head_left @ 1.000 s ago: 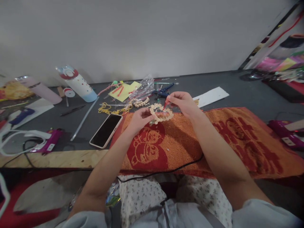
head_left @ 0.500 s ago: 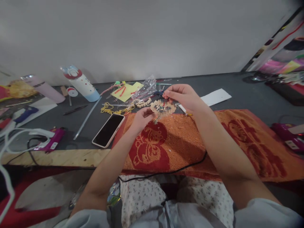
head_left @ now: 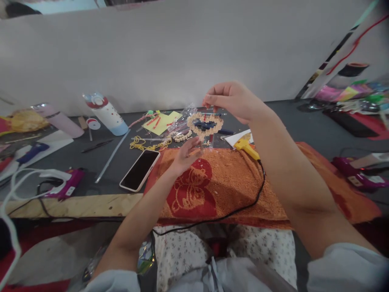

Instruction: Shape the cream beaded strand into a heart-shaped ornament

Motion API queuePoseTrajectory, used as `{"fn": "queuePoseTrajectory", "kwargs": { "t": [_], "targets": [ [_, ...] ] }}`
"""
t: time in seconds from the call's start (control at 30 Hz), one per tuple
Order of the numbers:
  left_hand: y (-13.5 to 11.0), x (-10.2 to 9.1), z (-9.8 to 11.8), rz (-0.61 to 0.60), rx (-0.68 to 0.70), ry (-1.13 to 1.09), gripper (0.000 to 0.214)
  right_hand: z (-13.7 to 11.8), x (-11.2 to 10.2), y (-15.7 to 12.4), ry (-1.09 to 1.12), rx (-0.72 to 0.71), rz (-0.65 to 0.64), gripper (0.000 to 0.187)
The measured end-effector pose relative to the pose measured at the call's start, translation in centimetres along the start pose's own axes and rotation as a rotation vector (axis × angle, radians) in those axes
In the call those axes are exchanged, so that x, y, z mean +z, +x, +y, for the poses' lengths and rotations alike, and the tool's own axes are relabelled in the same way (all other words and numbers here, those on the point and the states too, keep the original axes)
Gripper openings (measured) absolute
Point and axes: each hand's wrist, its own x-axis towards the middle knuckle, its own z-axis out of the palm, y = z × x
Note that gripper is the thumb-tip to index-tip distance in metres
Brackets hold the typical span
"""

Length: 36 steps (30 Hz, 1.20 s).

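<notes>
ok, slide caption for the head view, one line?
Pale heart-shaped ring hanging below the right hand, left hand open near its lower edge, yellow corded tool and orange towel nearby.

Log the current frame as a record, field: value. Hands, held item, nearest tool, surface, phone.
right_hand: right hand raised above the ring, fingertips pinched, seemingly on a thin red strip
item: beige, bumpy, heart-shaped ring, apparently hanging from the strip
left_hand: left hand just below the ring, fingers parted; contact unclear
tool: yellow plastic glue gun, black cord running across the towel
surface: dark grey table, orange-and-red terry towel
phone: dark-screened, pale-cased smartphone, left of the towel
</notes>
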Motion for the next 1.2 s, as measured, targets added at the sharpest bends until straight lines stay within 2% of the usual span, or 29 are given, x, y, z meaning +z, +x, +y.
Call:
{"fn": "queuePoseTrajectory", "kwargs": {
  "t": [0.23,0.43,0.57,0.8,0.93,1.1,1.2],
  "targets": [
    [-0.1,0.5,0.7,-0.057,0.094,0.463,0.026,-0.6,0.0,0.0,0.095,0.063,-0.049,0.016],
    [0.2,0.0,0.2,-0.112,0.107,0.986,0.033,0.3,-0.7,-0.4,0.198,0.142,-0.05,0.015],
    [0.2,-0.1,-0.3,-0.086,0.109,1.163,0.032,1.4,-1.5,-0.4,0.259,0.165,-0.006,0.017],
    [-0.3,-0.1,0.6,-0.058,0.075,1.187,0.028,2.7,-2.3,-0.2,0.264,0.12,0.144,0.016],
    [0.0,-0.3,0.6,0.005,0.027,1.213,0.028,3.4,-2.3,-0.2,0.259,0.114,0.162,0.016],
    [0.3,-0.6,0.4,0.161,0.012,0.904,0.028,3.9,-1.5,-0.4,0.25,0.136,0.116,0.019],
    [0.3,-0.7,0.7,0.18,0.001,0.649,0.032,4.0,-0.7,-0.6,0.264,0.162,0.049,0.022]
  ]
}}
